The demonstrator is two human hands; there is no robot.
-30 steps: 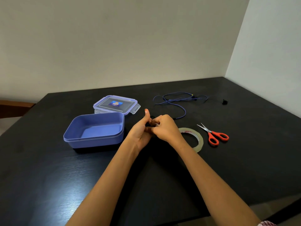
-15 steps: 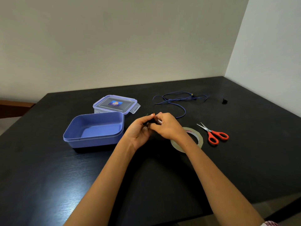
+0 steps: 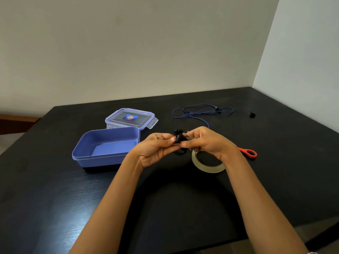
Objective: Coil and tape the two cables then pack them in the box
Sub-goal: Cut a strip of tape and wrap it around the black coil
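My left hand (image 3: 156,147) and my right hand (image 3: 205,142) meet above the middle of the black table, both pinching a small coiled black cable (image 3: 178,137). A bit of clear tape seems to stick out by my right fingers. A loose blue cable (image 3: 200,112) lies uncoiled at the back of the table. The open blue box (image 3: 106,145) stands to the left of my hands, with nothing in it. Its clear lid (image 3: 130,118) lies flat just behind it.
A roll of clear tape (image 3: 207,165) lies under my right wrist. Red-handled scissors (image 3: 247,153) lie to its right, partly hidden by my hand. A small black object (image 3: 252,114) sits far back right. Walls close the table at the back and right.
Both hands rose slightly and turned the black coil, which now shows between the fingertips. My left thumb, raised before, has come down onto the coil.
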